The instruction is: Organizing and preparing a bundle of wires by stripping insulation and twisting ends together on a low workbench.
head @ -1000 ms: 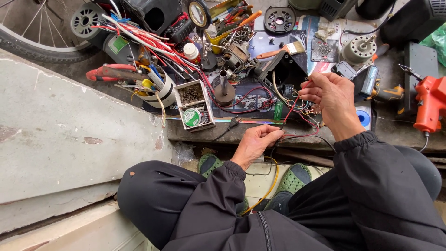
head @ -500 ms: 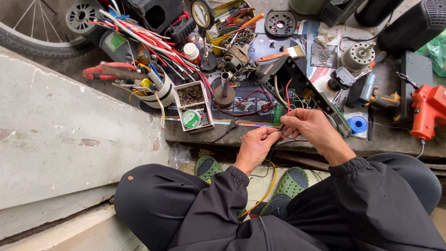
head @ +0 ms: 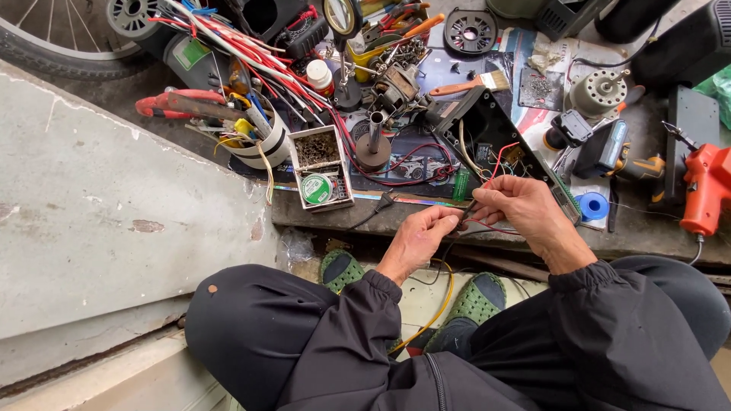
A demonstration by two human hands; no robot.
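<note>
Fingers of the left hand [head: 417, 237] and right hand [head: 521, 213] pinch thin red wires [head: 495, 164] at the worktop's [head: 655, 236] front edge. Both hands hover over the lip, with open room only toward the knees. Two red strands rise into one open black box [head: 487, 137]. Clutter crowds behind: one orange drill [head: 704, 190], one paintbrush [head: 472, 84], one blue tape roll [head: 592, 205].
</note>
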